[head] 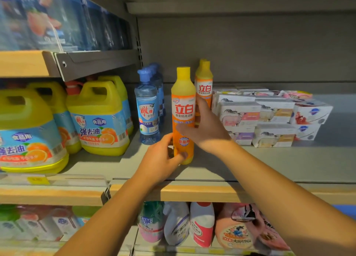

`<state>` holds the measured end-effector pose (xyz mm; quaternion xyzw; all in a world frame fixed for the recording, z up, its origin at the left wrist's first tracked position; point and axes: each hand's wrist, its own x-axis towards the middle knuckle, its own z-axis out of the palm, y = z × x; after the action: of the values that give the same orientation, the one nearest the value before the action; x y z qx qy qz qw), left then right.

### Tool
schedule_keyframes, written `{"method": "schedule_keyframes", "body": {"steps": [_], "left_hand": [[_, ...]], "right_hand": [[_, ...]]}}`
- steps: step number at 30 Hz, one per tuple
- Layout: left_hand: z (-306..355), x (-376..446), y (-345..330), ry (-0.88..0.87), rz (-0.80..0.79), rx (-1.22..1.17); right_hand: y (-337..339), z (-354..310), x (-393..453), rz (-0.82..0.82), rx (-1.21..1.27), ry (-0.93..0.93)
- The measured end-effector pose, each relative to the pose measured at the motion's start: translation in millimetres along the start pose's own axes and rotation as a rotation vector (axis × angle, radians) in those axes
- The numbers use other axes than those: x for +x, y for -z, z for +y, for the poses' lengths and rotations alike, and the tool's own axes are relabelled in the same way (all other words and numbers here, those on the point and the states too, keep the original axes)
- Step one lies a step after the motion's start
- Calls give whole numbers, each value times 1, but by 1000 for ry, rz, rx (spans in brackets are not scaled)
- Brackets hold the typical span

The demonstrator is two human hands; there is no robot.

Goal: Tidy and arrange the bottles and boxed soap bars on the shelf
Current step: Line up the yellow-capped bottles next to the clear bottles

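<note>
I have both hands on the front orange dish-soap bottle [183, 109], which stands upright near the front of the grey middle shelf [269, 163]. My left hand [159, 159] wraps the base, thumb pressed across the lower front of the bottle and fingers curled behind it. My right hand [206, 126] closes on the mid-body from the right side, thumb lying across the orange label. The bottle is opaque, yellow at the shoulder and cap, so I cannot tell how full it is.

Just behind it, to the right, stands a second orange bottle [204, 82] of the same kind, upright, and my right fingers reach in front of its lower part. Another yellow cap shows close behind that one. To the left, a row of clear blue bottles [147, 109] runs front to back; the front one shows clear liquid through its wall.

To the right of the orange bottles, the boxed soap bars [256, 120] sit in stacks two high, white cartons with pink, purple and tan panels, and blue-marked ones at the right end. A pink packet [296, 94] lies behind them.

On the neighbouring bay at left stand yellow detergent jugs [100, 119] with handles. The lower shelf holds spray bottles [177, 225] and pink refill pouches [240, 228].
</note>
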<state>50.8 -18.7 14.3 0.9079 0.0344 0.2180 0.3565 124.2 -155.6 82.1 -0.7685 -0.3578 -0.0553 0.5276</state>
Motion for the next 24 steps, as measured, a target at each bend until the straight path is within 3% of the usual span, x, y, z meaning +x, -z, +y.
{"method": "schedule_keyframes", "body": {"steps": [6, 14, 24], "left_hand": [[-34, -20, 34, 34, -3, 519], [-55, -12, 50, 88, -86, 606], [-60, -12, 45, 111, -22, 586]], "right_hand": [[-21, 28, -31, -40, -360, -239], [-40, 50, 10, 64, -397, -146], [-81, 96, 104, 105, -393, -183]]}}
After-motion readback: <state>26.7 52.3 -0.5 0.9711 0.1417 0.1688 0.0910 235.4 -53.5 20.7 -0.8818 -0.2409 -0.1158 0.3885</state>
